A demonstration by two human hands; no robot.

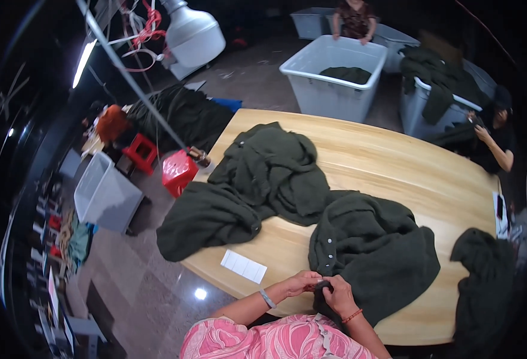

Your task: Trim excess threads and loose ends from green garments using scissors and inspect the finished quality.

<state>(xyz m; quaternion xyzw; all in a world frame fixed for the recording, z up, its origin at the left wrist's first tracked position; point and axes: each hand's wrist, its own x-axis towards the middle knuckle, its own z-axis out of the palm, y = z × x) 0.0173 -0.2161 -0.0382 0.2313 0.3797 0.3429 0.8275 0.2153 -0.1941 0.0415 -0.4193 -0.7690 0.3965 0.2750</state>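
A dark green knit garment (383, 239) with several small pale buttons along one edge lies bunched at the near side of the wooden table (383, 143). My left hand (302, 283) and my right hand (339, 295) meet at its near edge. Both have their fingers closed on the cloth, my right hand on a small gathered bit of it. What lies exactly between the fingertips is too small to make out. Left of my hands, a white sheet divided by lines (244, 266) lies flat at the table edge. Another dark green garment (269, 173) is heaped farther back.
More dark green cloth (485, 287) hangs over the right edge. Beyond the table stand a grey bin (329, 90) with a person behind it and a cloth-filled bin (416, 113). Another person (497, 137) handles cloth at right. A lamp (195, 36) hangs from a slanted pole; red stools stand left.
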